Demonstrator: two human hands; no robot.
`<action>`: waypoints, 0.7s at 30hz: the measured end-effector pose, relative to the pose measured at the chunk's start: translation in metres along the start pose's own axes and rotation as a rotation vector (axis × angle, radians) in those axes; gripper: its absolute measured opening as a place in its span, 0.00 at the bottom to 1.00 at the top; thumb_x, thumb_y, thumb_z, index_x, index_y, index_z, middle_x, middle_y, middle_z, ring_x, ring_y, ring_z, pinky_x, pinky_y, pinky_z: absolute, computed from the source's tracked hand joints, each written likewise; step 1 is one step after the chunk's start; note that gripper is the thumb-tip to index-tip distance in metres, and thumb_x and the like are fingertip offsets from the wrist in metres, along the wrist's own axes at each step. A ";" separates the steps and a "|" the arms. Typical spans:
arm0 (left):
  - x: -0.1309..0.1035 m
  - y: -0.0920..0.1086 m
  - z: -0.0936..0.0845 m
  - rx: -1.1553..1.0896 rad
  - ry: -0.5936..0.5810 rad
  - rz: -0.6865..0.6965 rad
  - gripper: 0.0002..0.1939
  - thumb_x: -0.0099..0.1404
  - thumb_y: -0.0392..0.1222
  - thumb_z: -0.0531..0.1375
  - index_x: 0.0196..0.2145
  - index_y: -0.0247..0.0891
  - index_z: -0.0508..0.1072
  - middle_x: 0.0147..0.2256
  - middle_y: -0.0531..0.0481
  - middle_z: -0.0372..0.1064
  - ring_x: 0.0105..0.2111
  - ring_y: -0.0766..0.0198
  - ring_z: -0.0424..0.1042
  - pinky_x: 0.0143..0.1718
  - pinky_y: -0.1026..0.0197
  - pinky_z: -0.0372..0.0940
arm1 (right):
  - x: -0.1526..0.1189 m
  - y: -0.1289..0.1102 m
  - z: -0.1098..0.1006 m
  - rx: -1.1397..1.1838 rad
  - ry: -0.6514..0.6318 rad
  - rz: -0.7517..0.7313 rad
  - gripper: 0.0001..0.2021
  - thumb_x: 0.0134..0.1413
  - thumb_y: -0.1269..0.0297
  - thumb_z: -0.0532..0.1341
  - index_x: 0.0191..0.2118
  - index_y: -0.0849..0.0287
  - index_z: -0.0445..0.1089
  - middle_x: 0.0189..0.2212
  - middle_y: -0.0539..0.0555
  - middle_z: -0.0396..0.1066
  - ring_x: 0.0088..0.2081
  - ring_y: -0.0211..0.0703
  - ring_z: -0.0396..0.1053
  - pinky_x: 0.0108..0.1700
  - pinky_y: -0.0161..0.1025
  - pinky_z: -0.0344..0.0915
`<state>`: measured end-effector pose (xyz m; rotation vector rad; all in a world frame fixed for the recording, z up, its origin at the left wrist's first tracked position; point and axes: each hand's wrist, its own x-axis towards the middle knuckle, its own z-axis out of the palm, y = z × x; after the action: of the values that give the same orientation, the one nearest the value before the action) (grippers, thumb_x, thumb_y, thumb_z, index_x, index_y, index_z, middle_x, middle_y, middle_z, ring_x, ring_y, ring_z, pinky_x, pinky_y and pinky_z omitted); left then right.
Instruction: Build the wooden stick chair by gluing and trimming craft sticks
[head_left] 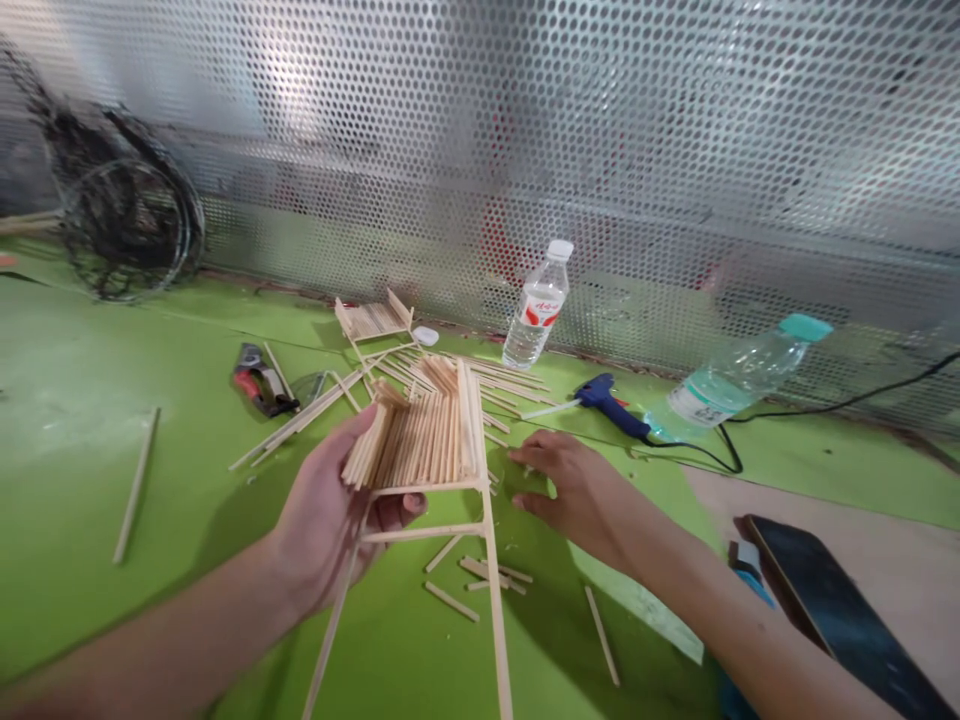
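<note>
The left hand (pixel 319 520) is supporting a slatted stick frame (pixel 431 440) just left of the right hand, above the green work surface (pixel 67 390); its thumb is pressing along the side of the slatted part while its fingers are curling beneath. The right hand (pixel 589 495) is hovering beside the frame, thumb and forefinger standing apart, with no stick showing between them. The step in hand is apparently one of steadying the frame while the other hand is working close by. Any further contact is probably calling for a light touch, since the long legs are extending toward the wearer and the thin joints are looking easy to strain. Short stick pieces (pixel 451 602) are lying below the frame, and longer sticks (pixel 495 378) are fanning out behind it, near a smaller stick frame (pixel 375 319). A red-and-black tool (pixel 259 382) is resting at left; a blue glue gun (pixel 613 408) is lying at right, between a white-capped bottle (pixel 534 320), which is standing upright, and a teal-capped bottle (pixel 731 385), which is leaning. A dark phone (pixel 847 620) is occupying the near right. A perforated metal screen (pixel 375 130) is bounding the surface behind, with a wire bundle (pixel 127 210) sitting at far left.
</note>
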<state>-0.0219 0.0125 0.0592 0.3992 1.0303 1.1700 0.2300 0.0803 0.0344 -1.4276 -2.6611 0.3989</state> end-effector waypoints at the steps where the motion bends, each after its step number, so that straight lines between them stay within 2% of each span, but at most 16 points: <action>1: 0.000 0.000 0.001 0.008 -0.007 0.001 0.21 0.69 0.51 0.55 0.51 0.32 0.70 0.31 0.43 0.73 0.23 0.65 0.71 0.23 0.63 0.72 | -0.001 -0.002 0.001 0.002 -0.002 -0.007 0.20 0.54 0.62 0.65 0.52 0.61 0.75 0.46 0.63 0.74 0.48 0.60 0.70 0.52 0.55 0.66; 5: -0.001 -0.002 0.001 0.027 -0.012 0.014 0.18 0.71 0.49 0.54 0.48 0.33 0.72 0.31 0.43 0.73 0.23 0.65 0.71 0.22 0.63 0.72 | -0.003 -0.009 0.001 0.022 -0.013 -0.043 0.16 0.57 0.65 0.63 0.51 0.60 0.76 0.43 0.62 0.74 0.47 0.59 0.70 0.51 0.55 0.66; 9: 0.001 -0.005 -0.001 0.031 -0.002 -0.015 0.18 0.70 0.50 0.54 0.48 0.34 0.73 0.33 0.43 0.73 0.23 0.65 0.71 0.23 0.63 0.73 | -0.003 -0.006 -0.004 0.132 -0.023 -0.061 0.19 0.58 0.67 0.62 0.56 0.54 0.73 0.49 0.59 0.74 0.46 0.51 0.72 0.48 0.47 0.69; 12: 0.002 -0.006 -0.003 0.037 -0.004 -0.027 0.19 0.70 0.51 0.55 0.46 0.33 0.73 0.32 0.43 0.73 0.24 0.65 0.71 0.24 0.62 0.73 | -0.001 0.000 -0.004 0.109 0.024 -0.039 0.21 0.56 0.69 0.63 0.56 0.57 0.72 0.51 0.61 0.72 0.50 0.56 0.70 0.53 0.52 0.66; 14: 0.003 -0.006 -0.002 0.036 0.010 -0.031 0.19 0.70 0.51 0.55 0.47 0.33 0.73 0.32 0.43 0.72 0.24 0.65 0.71 0.24 0.62 0.72 | 0.000 0.001 -0.001 0.077 0.018 -0.092 0.21 0.54 0.71 0.62 0.55 0.60 0.73 0.51 0.62 0.72 0.52 0.58 0.68 0.55 0.55 0.63; 16: 0.003 -0.006 -0.002 0.037 0.021 -0.030 0.19 0.70 0.51 0.54 0.48 0.34 0.72 0.32 0.43 0.73 0.23 0.65 0.71 0.23 0.63 0.72 | 0.001 -0.001 0.003 0.100 -0.014 -0.163 0.19 0.55 0.73 0.60 0.53 0.59 0.73 0.51 0.61 0.71 0.52 0.56 0.67 0.55 0.52 0.63; 18: 0.003 -0.006 -0.002 0.043 0.017 -0.028 0.19 0.71 0.51 0.53 0.48 0.34 0.72 0.32 0.43 0.73 0.23 0.65 0.71 0.23 0.63 0.72 | 0.000 -0.004 0.005 0.139 -0.040 -0.207 0.17 0.56 0.76 0.58 0.49 0.58 0.74 0.49 0.58 0.72 0.50 0.50 0.69 0.53 0.46 0.64; 21: 0.001 -0.007 -0.002 0.050 0.011 -0.031 0.18 0.71 0.50 0.52 0.47 0.34 0.73 0.32 0.43 0.73 0.23 0.65 0.71 0.24 0.62 0.72 | -0.004 -0.008 0.001 0.158 -0.064 -0.188 0.14 0.55 0.78 0.57 0.42 0.57 0.75 0.39 0.54 0.74 0.39 0.43 0.71 0.42 0.39 0.65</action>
<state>-0.0198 0.0100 0.0530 0.4157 1.0738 1.1217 0.2250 0.0725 0.0355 -1.1284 -2.7125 0.6288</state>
